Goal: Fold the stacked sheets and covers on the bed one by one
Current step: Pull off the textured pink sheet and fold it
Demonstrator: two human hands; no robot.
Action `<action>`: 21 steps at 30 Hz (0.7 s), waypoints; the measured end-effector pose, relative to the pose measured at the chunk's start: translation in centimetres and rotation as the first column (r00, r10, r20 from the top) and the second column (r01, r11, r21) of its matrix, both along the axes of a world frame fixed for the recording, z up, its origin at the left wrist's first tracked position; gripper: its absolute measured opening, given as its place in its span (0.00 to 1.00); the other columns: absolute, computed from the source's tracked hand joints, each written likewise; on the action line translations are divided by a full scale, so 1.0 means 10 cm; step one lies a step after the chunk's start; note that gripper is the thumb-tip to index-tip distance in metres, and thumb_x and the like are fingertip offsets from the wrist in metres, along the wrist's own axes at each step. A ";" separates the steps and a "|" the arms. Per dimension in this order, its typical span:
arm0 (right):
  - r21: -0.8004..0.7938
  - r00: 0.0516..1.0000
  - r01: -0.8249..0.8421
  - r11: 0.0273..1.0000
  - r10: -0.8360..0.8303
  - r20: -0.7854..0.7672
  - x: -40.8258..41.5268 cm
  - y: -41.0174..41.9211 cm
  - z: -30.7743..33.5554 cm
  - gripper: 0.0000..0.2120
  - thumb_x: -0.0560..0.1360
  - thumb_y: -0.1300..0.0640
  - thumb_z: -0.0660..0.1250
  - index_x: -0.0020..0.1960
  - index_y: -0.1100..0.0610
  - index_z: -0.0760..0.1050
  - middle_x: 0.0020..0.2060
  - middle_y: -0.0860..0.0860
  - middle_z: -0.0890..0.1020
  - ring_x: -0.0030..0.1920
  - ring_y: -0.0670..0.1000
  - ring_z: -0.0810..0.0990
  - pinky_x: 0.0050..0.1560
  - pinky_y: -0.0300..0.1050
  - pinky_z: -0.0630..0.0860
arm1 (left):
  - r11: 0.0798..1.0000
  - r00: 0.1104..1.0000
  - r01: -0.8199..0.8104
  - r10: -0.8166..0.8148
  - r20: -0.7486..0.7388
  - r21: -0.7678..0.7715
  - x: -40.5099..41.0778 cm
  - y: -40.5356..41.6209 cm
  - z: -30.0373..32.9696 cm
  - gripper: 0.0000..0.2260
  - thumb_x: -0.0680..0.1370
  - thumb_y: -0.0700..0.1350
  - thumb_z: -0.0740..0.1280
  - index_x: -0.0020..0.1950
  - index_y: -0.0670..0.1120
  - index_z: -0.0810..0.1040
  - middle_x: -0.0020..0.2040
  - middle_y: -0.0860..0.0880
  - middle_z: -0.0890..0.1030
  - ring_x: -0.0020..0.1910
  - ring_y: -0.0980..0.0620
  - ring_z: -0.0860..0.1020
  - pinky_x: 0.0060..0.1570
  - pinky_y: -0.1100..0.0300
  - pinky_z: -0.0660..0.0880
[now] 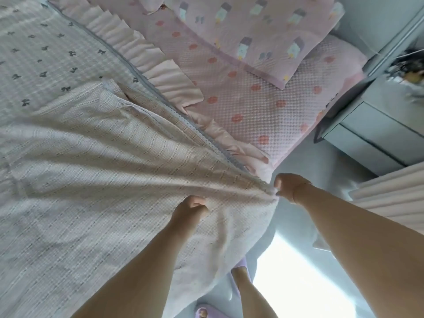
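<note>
A pale checked waffle-weave cover (96, 180) lies spread over the bed, its bow-printed side (41, 56) showing at the far left. A pink ruffle (146, 53) and a grey trim run along its edge. My left hand (191, 208) grips a bunch of the cover near the bed's corner. My right hand (288, 187) pinches the cover's trimmed corner at the bed's edge, pulling the cloth taut into folds. Beneath lies a pink quilted sheet with red flowers (252, 97).
A pink pillow with cartoon figures (252, 31) lies at the head of the bed. A grey bedside drawer unit (376, 134) stands to the right, with a pleated curtain (394, 198) nearby. My feet in lilac slippers (241, 267) stand on the grey floor.
</note>
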State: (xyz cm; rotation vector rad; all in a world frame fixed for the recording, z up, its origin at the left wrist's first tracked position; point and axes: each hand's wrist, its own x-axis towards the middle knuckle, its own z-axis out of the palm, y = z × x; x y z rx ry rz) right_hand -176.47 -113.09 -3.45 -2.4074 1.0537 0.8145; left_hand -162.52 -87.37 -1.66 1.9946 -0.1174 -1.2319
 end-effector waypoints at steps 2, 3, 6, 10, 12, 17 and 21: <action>-0.028 0.999 0.042 0.999 -0.042 0.014 0.03 0.08 -0.01 0.15 0.77 0.56 0.66 0.63 0.56 0.72 0.61 0.54 0.77 0.62 0.55 0.74 0.61 0.44 0.70 | 1.000 1.000 0.005 -0.005 0.016 0.002 -0.02 0.09 0.01 0.21 0.66 0.49 0.67 0.58 0.48 0.77 0.53 0.51 0.79 0.51 0.54 0.78 0.58 0.51 0.76; -0.031 0.998 0.061 0.998 -0.061 0.031 0.04 0.10 -0.01 0.15 0.77 0.56 0.66 0.62 0.56 0.72 0.61 0.54 0.77 0.62 0.55 0.74 0.60 0.44 0.70 | 1.000 1.000 0.005 -0.005 0.023 0.001 -0.02 0.12 0.01 0.22 0.65 0.49 0.67 0.59 0.48 0.77 0.54 0.50 0.79 0.52 0.54 0.77 0.58 0.52 0.75; -0.001 0.997 0.050 0.999 -0.050 0.057 0.15 0.21 0.03 0.15 0.77 0.55 0.65 0.63 0.56 0.73 0.62 0.54 0.77 0.63 0.55 0.74 0.60 0.44 0.70 | 1.000 0.999 -0.021 0.021 0.031 0.005 0.00 0.26 0.03 0.21 0.68 0.48 0.68 0.61 0.47 0.77 0.56 0.49 0.79 0.55 0.51 0.76 0.56 0.53 0.75; 0.047 0.995 0.035 0.998 -0.039 0.097 0.35 0.35 0.13 0.13 0.77 0.53 0.64 0.60 0.57 0.75 0.57 0.53 0.79 0.60 0.55 0.76 0.56 0.44 0.72 | 0.999 0.998 -0.039 0.038 0.059 0.016 0.10 0.44 0.06 0.15 0.76 0.41 0.66 0.63 0.48 0.75 0.58 0.49 0.78 0.56 0.51 0.76 0.57 0.53 0.75; 0.069 0.994 0.020 0.997 -0.027 0.102 0.51 0.42 0.19 0.07 0.76 0.53 0.63 0.50 0.56 0.77 0.46 0.51 0.79 0.53 0.54 0.78 0.47 0.42 0.72 | 0.998 0.996 -0.062 0.061 0.072 0.011 0.18 0.55 0.12 0.15 0.76 0.41 0.66 0.63 0.48 0.75 0.58 0.49 0.78 0.56 0.52 0.76 0.55 0.54 0.75; 0.061 0.989 -0.021 0.998 0.012 0.148 1.08 0.59 0.45 0.12 0.79 0.50 0.62 0.54 0.57 0.77 0.49 0.52 0.80 0.50 0.51 0.76 0.49 0.40 0.70 | 0.990 0.985 -0.140 0.140 0.096 -0.008 0.44 0.89 0.34 0.17 0.74 0.45 0.67 0.63 0.48 0.75 0.60 0.49 0.77 0.56 0.53 0.76 0.57 0.54 0.75; 0.099 0.979 -0.085 0.991 0.065 0.191 1.76 0.74 0.69 0.14 0.80 0.53 0.59 0.51 0.62 0.78 0.47 0.54 0.80 0.54 0.55 0.78 0.46 0.39 0.69 | 0.977 0.968 -0.214 0.215 0.126 -0.022 0.78 1.07 0.46 0.15 0.76 0.43 0.67 0.63 0.48 0.75 0.59 0.49 0.78 0.57 0.52 0.76 0.56 0.54 0.75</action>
